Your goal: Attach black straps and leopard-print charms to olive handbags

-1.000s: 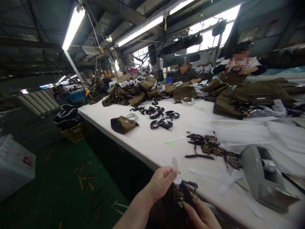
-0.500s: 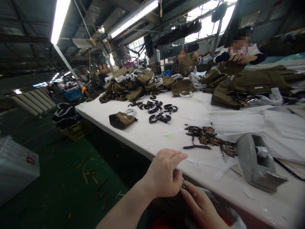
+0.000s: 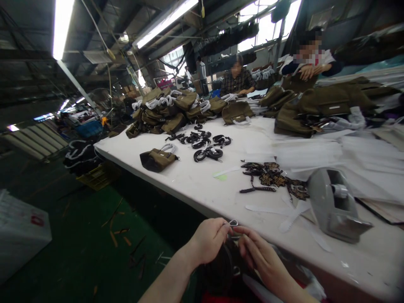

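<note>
My left hand (image 3: 210, 240) is closed at the table's near edge, its thumb and finger pinching a metal clip (image 3: 233, 223) that looks like a snap hook. My right hand (image 3: 260, 256) meets it from the other side, forefinger touching the clip and the other fingers curled in. What those curled fingers hold is hidden. Below both hands hangs a dark coiled strap (image 3: 221, 267) with a second metal clip (image 3: 236, 270) on it. Beyond, on the white table (image 3: 189, 185), lie several similar black coiled straps (image 3: 208, 155) and one olive bag (image 3: 158, 160).
A grey tape dispenser (image 3: 337, 206) stands to the right, beside leopard-print straps (image 3: 271, 176) and paper strips (image 3: 268, 209). Olive bags (image 3: 170, 111) are heaped at the back. Two co-workers sit across the table. A yellow crate (image 3: 99, 176) and a pale bin (image 3: 23, 233) stand on the floor.
My left hand has come down from above my right hand to beside it, and the metal clip now shows between them. The plaid-shirted co-worker's raised bag is down. The view shifted slightly.
</note>
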Tool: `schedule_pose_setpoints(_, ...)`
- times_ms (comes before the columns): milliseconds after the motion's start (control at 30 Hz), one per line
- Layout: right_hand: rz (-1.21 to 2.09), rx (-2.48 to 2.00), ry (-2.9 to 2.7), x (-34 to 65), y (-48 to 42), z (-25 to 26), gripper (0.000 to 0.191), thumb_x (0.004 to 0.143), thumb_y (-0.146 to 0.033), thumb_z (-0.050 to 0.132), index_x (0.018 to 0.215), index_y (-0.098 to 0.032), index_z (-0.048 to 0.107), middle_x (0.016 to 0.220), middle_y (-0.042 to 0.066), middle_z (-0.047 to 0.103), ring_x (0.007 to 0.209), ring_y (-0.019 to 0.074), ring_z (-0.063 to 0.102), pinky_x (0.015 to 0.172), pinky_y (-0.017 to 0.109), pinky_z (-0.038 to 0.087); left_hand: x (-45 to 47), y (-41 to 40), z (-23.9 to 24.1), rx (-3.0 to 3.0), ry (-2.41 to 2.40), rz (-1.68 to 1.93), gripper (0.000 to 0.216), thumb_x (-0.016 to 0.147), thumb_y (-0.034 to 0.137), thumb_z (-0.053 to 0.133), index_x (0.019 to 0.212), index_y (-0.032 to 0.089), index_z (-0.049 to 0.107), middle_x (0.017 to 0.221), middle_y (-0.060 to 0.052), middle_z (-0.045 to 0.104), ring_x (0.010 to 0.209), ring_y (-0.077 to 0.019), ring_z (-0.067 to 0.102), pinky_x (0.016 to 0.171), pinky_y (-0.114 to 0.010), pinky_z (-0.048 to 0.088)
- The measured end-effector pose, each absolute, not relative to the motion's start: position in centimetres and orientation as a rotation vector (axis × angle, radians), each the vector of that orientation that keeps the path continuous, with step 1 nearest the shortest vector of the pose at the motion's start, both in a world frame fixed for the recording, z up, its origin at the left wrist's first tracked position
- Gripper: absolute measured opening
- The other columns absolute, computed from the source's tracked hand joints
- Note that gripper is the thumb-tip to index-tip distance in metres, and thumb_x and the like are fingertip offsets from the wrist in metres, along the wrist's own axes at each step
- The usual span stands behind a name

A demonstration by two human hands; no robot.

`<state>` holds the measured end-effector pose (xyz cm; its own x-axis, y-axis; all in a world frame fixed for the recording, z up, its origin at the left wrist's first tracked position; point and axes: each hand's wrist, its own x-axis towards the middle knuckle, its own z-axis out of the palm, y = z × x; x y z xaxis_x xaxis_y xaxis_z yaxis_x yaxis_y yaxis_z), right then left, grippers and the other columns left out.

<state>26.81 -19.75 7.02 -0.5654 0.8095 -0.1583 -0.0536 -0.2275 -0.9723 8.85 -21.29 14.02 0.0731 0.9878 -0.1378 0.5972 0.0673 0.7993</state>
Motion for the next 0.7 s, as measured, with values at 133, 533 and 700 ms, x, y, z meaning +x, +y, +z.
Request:
schedule_pose_setpoints(133, 1.905, -0.929, -1.404, 26.5, -19.9, 6.9, 0.045, 0.092, -0.062, 0.044, 0.111, -0.022, 0.052, 0.064, -0.007, 0.04, 0.055, 0.0118, 0.037, 0.05, 0.025, 0.029, 9.0, -22.2, 13.7, 1.574, 1.587, 0.731, 0.035, 0.097, 0.035, 0.036, 0.076, 0.019, 0.06, 0.063, 0.003, 0.05, 0.06, -0.0118, 0.047, 0.059, -0.023, 0.036)
schedule_pose_setpoints(533, 1.882, -0.868, -1.729, 26.5, -19.5, 8.8, 0.049, 0.092, -0.058, 0.045, 0.064, -0.019, 0.053, 0.062, -0.004, 0.042, 0.06, 0.0126, 0.034, 0.057, 0.026, 0.03, 9.9, -22.8, 13.7, 1.826, 1.647, 0.634, 0.034, 0.098, 0.027, 0.028, 0.086, 0.02, 0.059, 0.082, -0.004, 0.065, 0.078, -0.0172, 0.06, 0.074, -0.028, 0.043)
schedule_pose_setpoints(700, 1.887, -0.863, -1.733, 26.3, -19.5, 8.8, 0.044, 0.093, -0.053, 0.046, 0.07, -0.019, 0.061, 0.064, -0.003, 0.05, 0.061, 0.0138, 0.038, 0.061, 0.027, 0.036, 10.5, -23.1, 14.0, 2.0, 1.642, 0.521, 0.036, 0.097, 0.026, 0.027, 0.089, 0.019, 0.061, 0.084, -0.007, 0.067, 0.08, -0.0205, 0.062, 0.077, -0.031, 0.046)
